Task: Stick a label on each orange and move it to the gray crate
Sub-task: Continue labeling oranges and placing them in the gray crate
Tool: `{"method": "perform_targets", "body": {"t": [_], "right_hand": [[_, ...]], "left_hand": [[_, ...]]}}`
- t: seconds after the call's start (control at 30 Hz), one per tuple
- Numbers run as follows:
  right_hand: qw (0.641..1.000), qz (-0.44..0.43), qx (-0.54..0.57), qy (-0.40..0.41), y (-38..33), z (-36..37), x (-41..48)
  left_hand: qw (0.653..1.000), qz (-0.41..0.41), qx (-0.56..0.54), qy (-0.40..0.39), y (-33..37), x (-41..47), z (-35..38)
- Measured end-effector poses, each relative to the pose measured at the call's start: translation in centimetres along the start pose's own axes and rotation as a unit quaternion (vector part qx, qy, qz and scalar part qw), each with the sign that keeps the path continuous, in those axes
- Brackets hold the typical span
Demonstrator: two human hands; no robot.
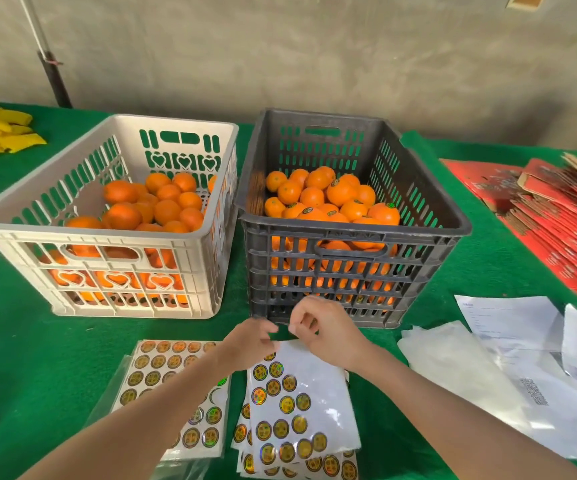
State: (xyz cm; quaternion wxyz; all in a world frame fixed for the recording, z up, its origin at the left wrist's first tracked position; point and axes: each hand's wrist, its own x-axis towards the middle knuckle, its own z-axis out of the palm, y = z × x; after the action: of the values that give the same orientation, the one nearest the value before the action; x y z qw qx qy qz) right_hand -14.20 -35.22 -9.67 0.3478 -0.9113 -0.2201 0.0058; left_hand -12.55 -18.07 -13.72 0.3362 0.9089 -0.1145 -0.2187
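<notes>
Left hand (252, 339) pinches top edge of label sheet (314, 386), just in front of gray crate (422, 271). Right hand (325, 329) has fingers curled; can't tell what it holds. Unlabelled oranges (165, 211) sit in white crate (89, 234).

One wide-angle view from your head. It looks forward and down across the green table (487, 271), from close above its near edge toward the far edge and the wall (314, 46).
</notes>
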Motion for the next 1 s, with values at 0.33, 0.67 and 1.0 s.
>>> {"method": "perform_targets", "body": {"t": [0.33,0.67,1.0], "right_hand": [[0.945,-0.237,0.054,0.217,-11.1,-2.4,8.4],[0.944,-0.186,-0.274,-0.002,-13.4,1.4,25.8],[0.957,-0.14,-0.248,-0.063,-10.7,3.2,28.3]], "left_hand": [[0.89,0.199,-0.038,0.408,-1.0,-4.8,-13.0],[0.852,-0.017,-0.04,0.521,-10.3,-3.2,-27.8],[0.948,-0.166,0.206,0.177,-14.3,7.4,-31.9]]}}
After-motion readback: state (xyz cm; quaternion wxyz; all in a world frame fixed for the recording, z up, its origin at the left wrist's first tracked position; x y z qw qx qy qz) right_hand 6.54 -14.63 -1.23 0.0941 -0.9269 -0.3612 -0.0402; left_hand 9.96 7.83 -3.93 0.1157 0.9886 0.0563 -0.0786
